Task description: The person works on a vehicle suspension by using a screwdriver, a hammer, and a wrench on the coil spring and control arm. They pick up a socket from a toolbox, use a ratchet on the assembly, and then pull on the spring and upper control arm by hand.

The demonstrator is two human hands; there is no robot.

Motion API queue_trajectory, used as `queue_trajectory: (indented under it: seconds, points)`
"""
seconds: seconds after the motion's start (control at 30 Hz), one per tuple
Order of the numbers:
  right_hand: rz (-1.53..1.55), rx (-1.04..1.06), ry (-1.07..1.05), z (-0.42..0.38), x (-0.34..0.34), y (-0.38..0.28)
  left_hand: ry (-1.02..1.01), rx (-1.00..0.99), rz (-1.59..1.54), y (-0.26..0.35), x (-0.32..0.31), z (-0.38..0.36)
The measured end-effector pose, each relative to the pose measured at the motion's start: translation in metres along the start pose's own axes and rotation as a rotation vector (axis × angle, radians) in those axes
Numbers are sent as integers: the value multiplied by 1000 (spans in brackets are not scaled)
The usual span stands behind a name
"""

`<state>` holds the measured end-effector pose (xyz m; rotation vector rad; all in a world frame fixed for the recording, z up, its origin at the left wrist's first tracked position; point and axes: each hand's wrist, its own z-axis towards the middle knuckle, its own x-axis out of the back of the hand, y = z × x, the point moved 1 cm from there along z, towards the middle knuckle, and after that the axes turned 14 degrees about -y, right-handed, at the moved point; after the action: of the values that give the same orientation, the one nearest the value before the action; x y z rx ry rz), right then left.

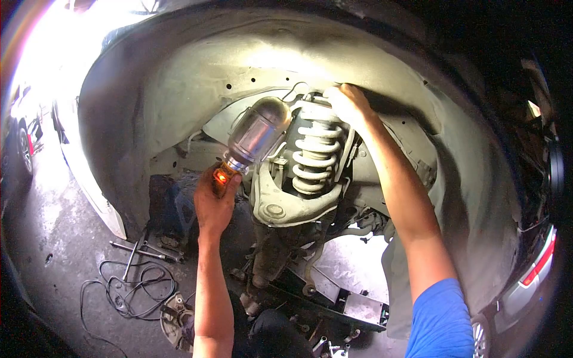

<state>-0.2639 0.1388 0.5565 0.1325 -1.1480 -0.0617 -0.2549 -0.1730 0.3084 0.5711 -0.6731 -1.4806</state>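
My left hand (216,200) is wrapped round the orange handle of a work lamp (258,132), whose metal-backed head leans up and to the right inside the wheel well. Right of the lamp stands a coil spring (316,156) around a strut, above the upper control arm (292,206). At the strut's top, my right hand (348,102) is curled in with its fingers bent near the upper mount (316,98). The glare and the hand itself hide its fingertips and whatever they touch.
The wheel well liner (197,77) curves around both arms. On the floor at lower left lie a cross wrench (132,258), a coiled black cable (128,292) and a brake part (174,316). Several tools (334,349) lie at the bottom. A silver car (528,286) stands at right.
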Motion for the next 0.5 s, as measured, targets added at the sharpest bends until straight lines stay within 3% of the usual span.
queue_trajectory:
  seconds: [0.17,0.23,0.3,0.5]
  points:
    - [323,-23,-60,12,-14,19,-26,34,84,0,4,1]
    - [318,93,15,15,-23,33,-37,32,109,-3,4,2]
    - [56,312,179,8,-26,37,-38,20,99,-5,3,1]
    - [120,70,25,-9,-11,19,-49,65,58,5,3,0]
